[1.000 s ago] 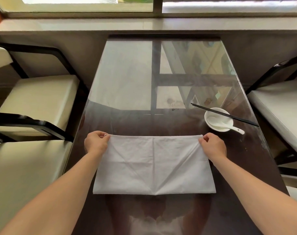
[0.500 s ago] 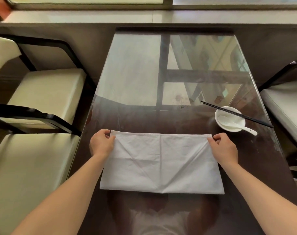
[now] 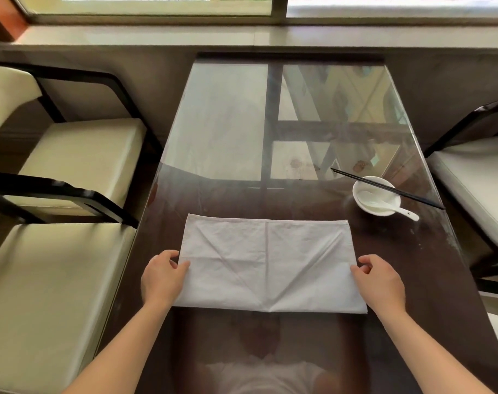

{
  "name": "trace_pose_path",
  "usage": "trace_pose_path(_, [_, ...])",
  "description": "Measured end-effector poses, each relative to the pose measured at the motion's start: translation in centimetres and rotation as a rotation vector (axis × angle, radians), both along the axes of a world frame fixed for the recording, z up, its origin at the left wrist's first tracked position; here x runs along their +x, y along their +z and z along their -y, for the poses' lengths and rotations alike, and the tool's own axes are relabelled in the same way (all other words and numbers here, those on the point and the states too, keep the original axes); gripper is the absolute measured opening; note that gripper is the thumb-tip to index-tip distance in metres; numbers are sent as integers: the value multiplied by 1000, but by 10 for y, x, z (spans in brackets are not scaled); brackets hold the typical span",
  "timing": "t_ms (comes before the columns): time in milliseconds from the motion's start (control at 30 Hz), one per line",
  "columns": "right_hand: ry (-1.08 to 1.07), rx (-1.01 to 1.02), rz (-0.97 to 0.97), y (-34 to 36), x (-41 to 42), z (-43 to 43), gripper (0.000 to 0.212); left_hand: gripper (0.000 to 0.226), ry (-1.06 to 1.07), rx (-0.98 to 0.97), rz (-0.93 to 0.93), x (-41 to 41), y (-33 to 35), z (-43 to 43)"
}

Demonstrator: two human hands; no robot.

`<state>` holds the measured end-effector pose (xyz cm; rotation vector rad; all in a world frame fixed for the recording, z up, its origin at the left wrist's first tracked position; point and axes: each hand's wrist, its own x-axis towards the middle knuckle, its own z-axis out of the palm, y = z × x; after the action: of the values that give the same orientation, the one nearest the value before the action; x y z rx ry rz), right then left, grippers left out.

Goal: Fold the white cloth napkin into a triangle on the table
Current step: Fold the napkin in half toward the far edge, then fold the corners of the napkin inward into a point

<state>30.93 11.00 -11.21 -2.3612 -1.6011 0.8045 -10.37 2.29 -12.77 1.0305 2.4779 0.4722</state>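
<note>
The white napkin (image 3: 267, 263) lies flat on the dark glass-topped table (image 3: 242, 137), folded into a wide rectangle with diagonal creases and a centre crease. My left hand (image 3: 162, 280) is at the middle of its left edge, thumb resting on the cloth and fingers curled beside it. At the middle of the right edge, my right hand (image 3: 379, 282) has its thumb tip on the cloth in the same way. Both hands pinch the side edges lightly. The far corners lie free on the table.
A white bowl (image 3: 376, 196) with a white spoon (image 3: 392, 207) in it stands at the right, just beyond the napkin, with black chopsticks (image 3: 389, 189) across its rim. Cream-cushioned chairs (image 3: 57, 280) flank the table on both sides. A window sill runs along the far end.
Both hands have let go of the napkin's far corners and moved back toward me along the side edges to their middles. The napkin stays flat in place.
</note>
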Motion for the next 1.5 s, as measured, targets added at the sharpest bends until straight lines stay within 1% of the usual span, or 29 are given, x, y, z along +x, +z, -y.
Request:
trace_pose_path(100, [40,-19,84,1,5,15,33,42,-2,-47,-15,4,3,13])
trace_pose_path(167, [90,-49,143,6,6,24,29,41,-22,-89,-31,8,6,22])
trace_pose_path(300, [188,-144,250,18,4,38,26,34,-14,-178,-22,16,11,37])
trace_pose_path(400, [120,-139,160,14,4,44,23,24,19,-169,-19,20,13,43])
trace_pose_path(467, [11,-98,20,6,5,47,16,16,43,-136,6,18,11,44])
trace_pose_path(533, [-109,-62,-127,1,3,50,14,18,90,-86,62,15,8,46])
trace_pose_path(600, [-193,-19,-212,-2,1,54,22,28,155,-39,124,13,5,48])
trace_pose_path(700, [-273,7,-287,-1,0,59,43,38,219,-22,196,15,7,49])
trace_pose_path(767, [-300,0,-329,0,2,61,50,38,219,-31,205,15,8,50])
trace_pose_path(833, [-314,-11,-348,0,4,63,50,30,211,-58,194,17,10,50])
trace_pose_path(933, [-314,-42,-350,-2,7,66,49,16,205,-63,175,21,14,51])
trace_pose_path(1000, [-303,-64,-357,-3,10,70,49,13,200,-34,152,23,16,51])
trace_pose_path(1100, [-294,-63,-406,11,8,80,43,18,203,25,126,22,17,50])
trace_pose_path(1200, [-265,-46,-467,23,8,95,47,27,219,90,102,16,18,51])
trace_pose_path(1300, [-178,-50,-504,34,7,115,49,29,189,121,55,5,17,49])
trace_pose_path(1400, [-74,-99,-532,44,1,137,39,25,128,129,-21,-5,15,44])
trace_pose_path(1500, [8,-138,-482,48,-6,156,16,18,79,116,-83,-6,14,41])
